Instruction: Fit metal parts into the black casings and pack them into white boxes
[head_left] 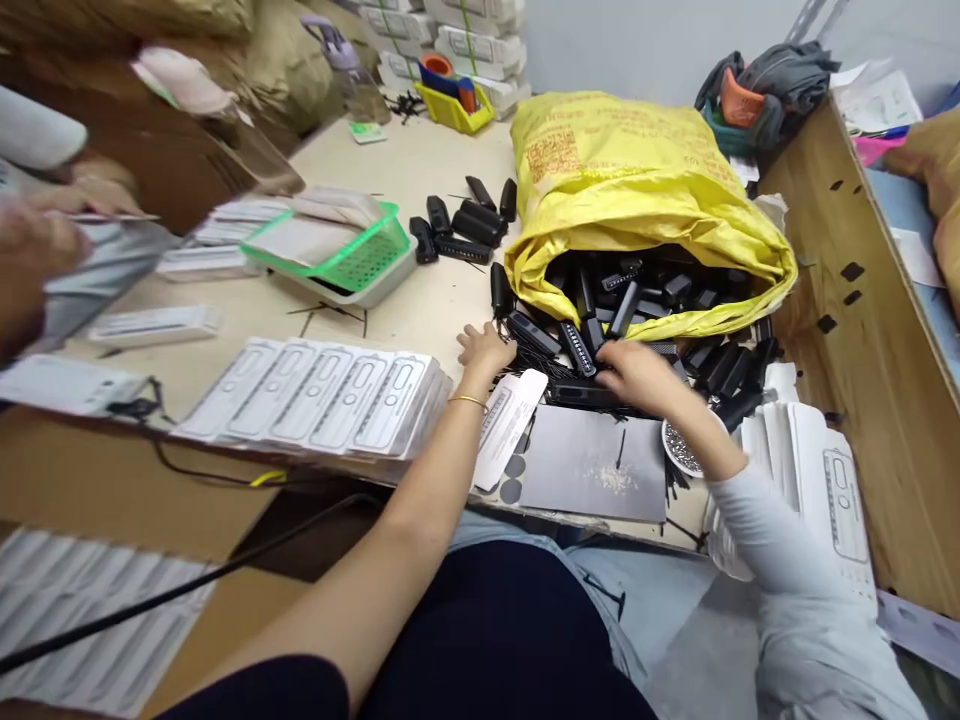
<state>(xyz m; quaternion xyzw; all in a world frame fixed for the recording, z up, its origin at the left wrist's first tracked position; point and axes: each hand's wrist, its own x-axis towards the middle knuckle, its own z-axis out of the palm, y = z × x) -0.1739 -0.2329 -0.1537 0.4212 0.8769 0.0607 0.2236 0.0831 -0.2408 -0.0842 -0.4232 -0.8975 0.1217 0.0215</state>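
My left hand [486, 350] has its fingers spread at the left edge of a pile of thin black strips [536, 358], beside black plastic housings. It holds nothing. My right hand [641, 376] reaches over the heap, thumb and fingers apart and pointing left, close to a long black plastic housing [577, 348] with a row of slots. Whether the fingertips touch a housing I cannot tell. A yellow woven sack [622, 215] lies with its mouth towards me, more housings spilling out. Below my hands are a flat printed white box [511, 425] and a grey board [566, 450].
Printed white boxes [322, 395] line the front left; more flat boxes [799, 480] stand right. A white bowl of small metal pieces [681, 448] sits under my right forearm. Further off are a green basket [367, 250] and a wooden partition [862, 330]. Another person's hand [97, 190] is left.
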